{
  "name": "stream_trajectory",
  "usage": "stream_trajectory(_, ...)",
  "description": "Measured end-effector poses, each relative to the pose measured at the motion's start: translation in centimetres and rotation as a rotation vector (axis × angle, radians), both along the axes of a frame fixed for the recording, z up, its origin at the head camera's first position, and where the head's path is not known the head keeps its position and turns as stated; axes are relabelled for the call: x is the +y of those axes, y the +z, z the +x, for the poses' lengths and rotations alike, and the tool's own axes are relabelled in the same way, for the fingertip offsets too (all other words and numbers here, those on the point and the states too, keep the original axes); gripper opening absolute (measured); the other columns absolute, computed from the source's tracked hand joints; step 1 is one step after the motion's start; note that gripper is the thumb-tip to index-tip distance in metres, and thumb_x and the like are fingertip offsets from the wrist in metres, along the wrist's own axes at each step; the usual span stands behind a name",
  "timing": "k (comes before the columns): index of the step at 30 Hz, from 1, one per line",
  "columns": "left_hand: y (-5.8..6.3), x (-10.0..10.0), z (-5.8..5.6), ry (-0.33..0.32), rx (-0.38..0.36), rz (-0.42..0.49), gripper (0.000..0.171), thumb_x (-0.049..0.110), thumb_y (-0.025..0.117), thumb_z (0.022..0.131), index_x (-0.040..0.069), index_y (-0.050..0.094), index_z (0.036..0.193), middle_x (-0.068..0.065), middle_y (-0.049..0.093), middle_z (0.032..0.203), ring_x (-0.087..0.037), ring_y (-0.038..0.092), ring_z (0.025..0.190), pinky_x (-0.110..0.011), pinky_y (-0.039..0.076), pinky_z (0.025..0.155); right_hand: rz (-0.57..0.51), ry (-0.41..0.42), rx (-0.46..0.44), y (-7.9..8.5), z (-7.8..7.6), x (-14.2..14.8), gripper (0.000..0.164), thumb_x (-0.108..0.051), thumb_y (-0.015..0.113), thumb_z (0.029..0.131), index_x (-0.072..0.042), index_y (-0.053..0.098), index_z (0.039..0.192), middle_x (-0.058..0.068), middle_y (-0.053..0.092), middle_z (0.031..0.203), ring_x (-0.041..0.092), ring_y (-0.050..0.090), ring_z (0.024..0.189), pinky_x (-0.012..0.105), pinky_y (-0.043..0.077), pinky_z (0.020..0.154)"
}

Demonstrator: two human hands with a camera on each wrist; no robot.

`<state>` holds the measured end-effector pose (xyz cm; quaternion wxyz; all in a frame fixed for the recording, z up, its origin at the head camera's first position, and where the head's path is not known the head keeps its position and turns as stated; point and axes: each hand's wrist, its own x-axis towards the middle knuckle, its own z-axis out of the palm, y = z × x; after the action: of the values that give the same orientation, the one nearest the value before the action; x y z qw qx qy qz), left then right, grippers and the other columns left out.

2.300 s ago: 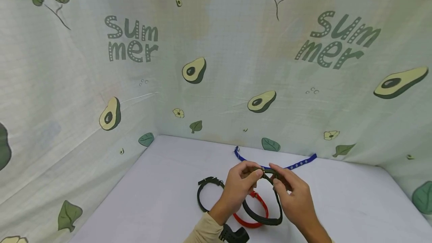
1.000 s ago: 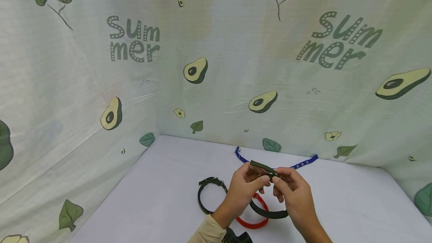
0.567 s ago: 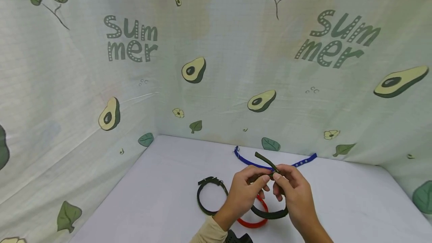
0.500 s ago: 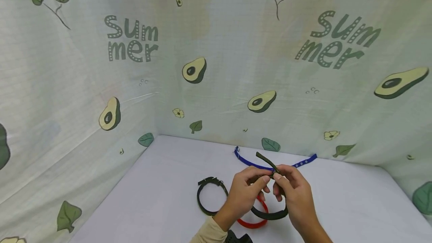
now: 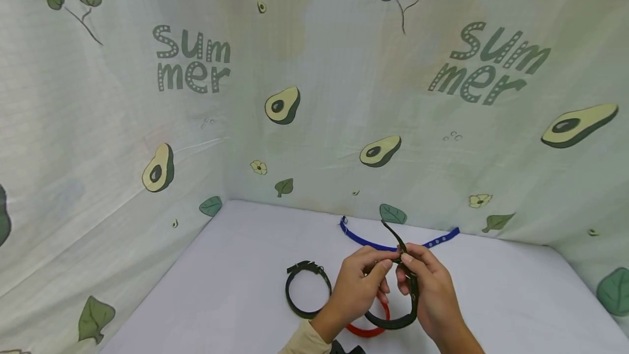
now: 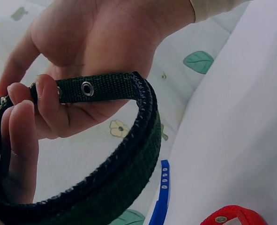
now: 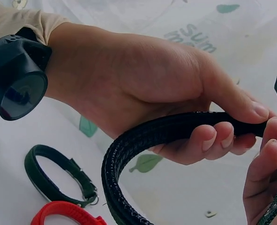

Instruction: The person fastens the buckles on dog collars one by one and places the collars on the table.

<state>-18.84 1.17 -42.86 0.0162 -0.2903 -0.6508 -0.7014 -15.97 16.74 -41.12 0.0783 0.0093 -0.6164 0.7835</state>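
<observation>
And here's the dark green collar, up above the surface, well in from its back edge, left hand and right hand both pinching it, probably light, springy in the padded band, best gripped on the thinner eyeleted strap.

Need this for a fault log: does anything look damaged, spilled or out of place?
Nothing looks damaged or spilled. Only the blue collar stands out: it lies spread open at the back of the table, whereas the unheld dark green collar forms a closed loop.
</observation>
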Motion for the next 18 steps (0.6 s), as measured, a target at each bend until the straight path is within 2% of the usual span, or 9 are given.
stream_trajectory(6, 0.15, 0.18, 0.13, 0.05, 0.113, -0.037, 0.022, 0.019, 0.059, 0.102, 0.011, 0.073, 0.118, -0.002, 0.055, 0.09, 0.0, 0.057, 0.056, -0.032, 0.056, 0.047, 0.0, 0.016, 0.039, -0.05, -0.09, 0.24, 0.015, -0.01, 0.059, 0.101, -0.002, 0.062, 0.114, 0.008, 0.063, 0.083, 0.015, 0.058, 0.069, 0.026, 0.049, 0.054)
stream_trajectory(8, 0.18, 0.09, 0.12, 0.064, 0.126, -0.058, 0.022, 0.02, 0.058, 0.103, 0.013, 0.072, 0.118, -0.001, 0.055, 0.089, 0.0, 0.056, 0.057, -0.031, 0.055, 0.046, 0.004, 0.009, 0.055, -0.05, -0.09, 0.18, 0.019, -0.008, 0.061, 0.1, 0.0, 0.062, 0.116, 0.009, 0.064, 0.084, 0.015, 0.059, 0.069, 0.026, 0.049, 0.054)
stream_trajectory(13, 0.19, -0.16, -0.06, 0.081, 0.101, -0.093, 0.021, 0.021, 0.056, 0.104, 0.016, 0.071, 0.117, 0.0, 0.054, 0.088, 0.0, 0.054, 0.056, -0.031, 0.055, 0.046, 0.044, -0.015, 0.129, -0.24, -0.07, -0.14, 0.033, -0.004, 0.065, 0.097, 0.008, 0.059, 0.127, 0.01, 0.064, 0.093, 0.017, 0.064, 0.07, 0.027, 0.054, 0.058)
stream_trajectory(18, 0.36, -0.23, -0.11, 0.091, 0.062, -0.106, 0.019, 0.019, 0.055, 0.105, 0.014, 0.07, 0.115, 0.001, 0.055, 0.086, -0.002, 0.053, 0.053, -0.03, 0.054, 0.045, 0.114, -0.042, 0.221, -0.46, -0.04, -0.37, 0.03, 0.003, 0.065, 0.095, 0.011, 0.061, 0.123, 0.014, 0.065, 0.096, 0.019, 0.066, 0.07, 0.028, 0.055, 0.06)
